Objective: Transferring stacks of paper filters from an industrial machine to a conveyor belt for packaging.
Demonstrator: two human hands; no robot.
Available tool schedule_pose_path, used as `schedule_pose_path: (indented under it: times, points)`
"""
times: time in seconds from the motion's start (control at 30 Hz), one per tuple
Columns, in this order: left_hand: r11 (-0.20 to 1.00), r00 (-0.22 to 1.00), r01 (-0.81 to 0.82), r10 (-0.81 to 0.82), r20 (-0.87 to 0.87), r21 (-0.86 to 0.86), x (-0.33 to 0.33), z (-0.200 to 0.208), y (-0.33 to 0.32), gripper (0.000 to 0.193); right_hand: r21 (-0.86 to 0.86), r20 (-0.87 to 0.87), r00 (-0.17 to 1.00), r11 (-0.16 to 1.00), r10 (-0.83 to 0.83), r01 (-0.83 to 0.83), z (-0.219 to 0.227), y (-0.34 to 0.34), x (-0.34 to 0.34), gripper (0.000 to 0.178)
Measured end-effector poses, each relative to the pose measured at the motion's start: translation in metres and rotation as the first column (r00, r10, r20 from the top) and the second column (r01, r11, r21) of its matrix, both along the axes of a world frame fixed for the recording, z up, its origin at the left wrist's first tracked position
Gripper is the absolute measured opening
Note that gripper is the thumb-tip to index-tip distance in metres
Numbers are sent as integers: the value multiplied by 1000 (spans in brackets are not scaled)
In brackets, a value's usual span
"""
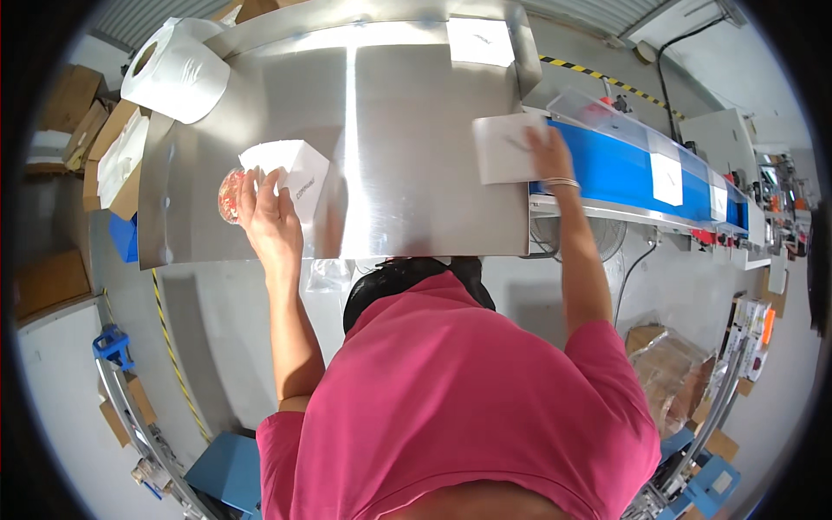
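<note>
At the left of the steel table [407, 165], my left hand [270, 217] is closed with its fingers curled around a clear round piece with a red-speckled pattern [230, 196]. Its fingertips also reach the near-left side of a white cardboard box [303, 178] with small dark print. How far the box is open is hidden by the hand. My right hand [553, 158], slightly blurred, grips the right end of a second white box [498, 150]. That box lies across the table's right edge, where the blue conveyor belt [598, 165] begins.
Two white boxes, one nearer [666, 178] and one farther along [718, 201], sit on the belt beside a clear guard [641, 130]. A white sheet or box [480, 42] lies at the table's far right corner. A large white roll [178, 74] and an open carton [121, 165] stand left.
</note>
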State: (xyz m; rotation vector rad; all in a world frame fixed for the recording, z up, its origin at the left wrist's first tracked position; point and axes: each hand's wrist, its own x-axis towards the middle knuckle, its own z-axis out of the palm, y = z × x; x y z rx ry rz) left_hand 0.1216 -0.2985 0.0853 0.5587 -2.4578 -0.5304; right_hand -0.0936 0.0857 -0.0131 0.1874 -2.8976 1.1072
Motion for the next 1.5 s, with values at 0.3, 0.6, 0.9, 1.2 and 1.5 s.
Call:
schedule_pose_path:
  times: [0.3,0.6,0.9,1.2,1.5]
  points:
    - [1000,999,-12,11,-49,-24,-7,-5,3,26,164,-355,920,980,165,-112,29,-17,-2,53]
    - [998,998,60,-60,-14,-14,-7,0,9,25,-524,69,513,469,855,-711,58,-256,51,58]
    - [976,999,-39,42,10,-215,0,0,-13,26,-710,126,669,538,732,-455,33,-216,50,47]
    - [969,998,-55,57,1,-240,1,-1,-23,35,160,-13,991,979,-130,130,-2,10,-14,70]
    - [998,998,-40,37,-50,-46,-3,-5,-12,30,261,-404,910,965,95,15,5,7,-23,56]
